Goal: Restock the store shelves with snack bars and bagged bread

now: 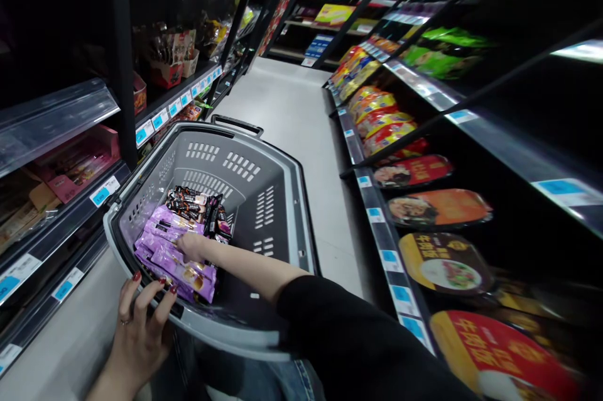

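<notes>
A grey plastic shopping basket [282,181] is right in front of me, above my legs. My left hand [144,319] hooks its fingers over the near left rim, the thumb hidden below. Deep inside the basket, my right hand [192,246] is curled among purple snack packets [162,253], its fingertips down at one of them and mostly out of sight. Several purple packets lie side by side along the basket's left part. Behind them are packets with black and pale wrappers [187,203], and a dark packet [219,222] leans to their right.
Shelves with price tags line both sides. Boxed and bagged snacks [169,61] stand on the left. On the right are oval meal packs [445,263], red-yellow bags [386,118] and green bags [445,52]. A pale floor [287,96] runs to a far shelf [339,24].
</notes>
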Available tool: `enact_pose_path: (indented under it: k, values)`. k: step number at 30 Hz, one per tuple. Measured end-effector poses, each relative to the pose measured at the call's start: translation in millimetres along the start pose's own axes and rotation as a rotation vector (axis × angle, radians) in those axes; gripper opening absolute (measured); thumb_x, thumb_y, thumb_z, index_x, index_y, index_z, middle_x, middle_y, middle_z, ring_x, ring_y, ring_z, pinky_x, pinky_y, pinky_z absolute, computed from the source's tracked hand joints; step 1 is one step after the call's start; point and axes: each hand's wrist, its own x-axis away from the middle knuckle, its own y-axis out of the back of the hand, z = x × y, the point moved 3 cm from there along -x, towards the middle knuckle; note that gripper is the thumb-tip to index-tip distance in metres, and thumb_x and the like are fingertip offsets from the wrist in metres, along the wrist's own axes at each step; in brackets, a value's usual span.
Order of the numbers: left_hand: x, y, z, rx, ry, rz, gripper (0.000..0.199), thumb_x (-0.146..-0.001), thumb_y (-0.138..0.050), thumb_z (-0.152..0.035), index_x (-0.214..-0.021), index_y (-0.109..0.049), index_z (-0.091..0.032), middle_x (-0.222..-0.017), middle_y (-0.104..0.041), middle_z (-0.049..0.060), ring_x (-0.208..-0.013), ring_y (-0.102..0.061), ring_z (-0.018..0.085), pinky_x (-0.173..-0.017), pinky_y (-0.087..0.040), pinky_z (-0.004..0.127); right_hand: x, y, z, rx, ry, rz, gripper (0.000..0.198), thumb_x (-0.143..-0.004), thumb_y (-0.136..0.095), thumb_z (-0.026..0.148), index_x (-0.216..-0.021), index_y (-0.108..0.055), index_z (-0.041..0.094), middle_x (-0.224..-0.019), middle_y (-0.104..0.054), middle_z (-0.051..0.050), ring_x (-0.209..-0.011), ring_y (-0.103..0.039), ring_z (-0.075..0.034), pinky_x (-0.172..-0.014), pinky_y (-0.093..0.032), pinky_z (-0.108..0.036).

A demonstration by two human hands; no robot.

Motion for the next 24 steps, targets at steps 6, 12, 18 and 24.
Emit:
enact_pose_path:
  k: [6, 12, 18, 24]
  values:
    - [-1.0, 0.5, 0.7, 0.003, -0.003, 0.000, 0.033, -0.077, -0.055, -0.008, -0.109, -0.055, -0.017, -0.110, -0.050, 0.009, -0.120, -0.035, 0.034, -0.101, -0.029, 0.044, 2.1, 27.8, 6.0, 0.052, -0.023, -0.123, 0.033, -0.091, -0.050, 0.035, -0.114, -0.056, 0.012, -0.109, -0.064, -0.011, -0.098, -0.062, -0.021, -0.083, -0.052, -0.041]
    - [1.1, -1.1, 1.4, -0.005, 0.014, 0.015, 0.032, -0.078, -0.058, -0.011, -0.110, -0.055, -0.018, -0.110, -0.050, 0.009, -0.120, -0.035, 0.034, -0.101, -0.029, 0.045, 7.2, 19.8, 18.2, 0.021, 0.133, 0.027, 0.049, -0.070, -0.065, 0.054, -0.094, -0.070, 0.012, -0.089, -0.072, -0.013, -0.084, -0.068, -0.025, -0.069, -0.051, -0.030]
    - [4.2, -5.1, 0.9, -0.009, 0.019, -0.013, 0.031, -0.081, -0.055, -0.014, -0.111, -0.055, -0.020, -0.111, -0.050, 0.008, -0.122, -0.034, 0.032, -0.103, -0.029, 0.044, 6.5, 12.5, 26.4, -0.019, 0.173, -0.099, 0.035, -0.084, -0.053, 0.038, -0.103, -0.065, 0.010, -0.098, -0.071, -0.017, -0.092, -0.067, -0.026, -0.074, -0.048, -0.029]
    - [3.2, -12.8, 0.1, -0.045, 0.005, -0.085, 0.034, -0.077, -0.050, -0.011, -0.109, -0.057, -0.020, -0.109, -0.052, 0.007, -0.116, -0.040, 0.029, -0.101, -0.032, 0.043, 11.1, 42.4, 34.9, -0.051, 0.149, -0.315, 0.033, -0.094, -0.032, 0.023, -0.118, -0.050, 0.010, -0.115, -0.063, -0.016, -0.098, -0.064, -0.021, -0.079, -0.047, -0.027]
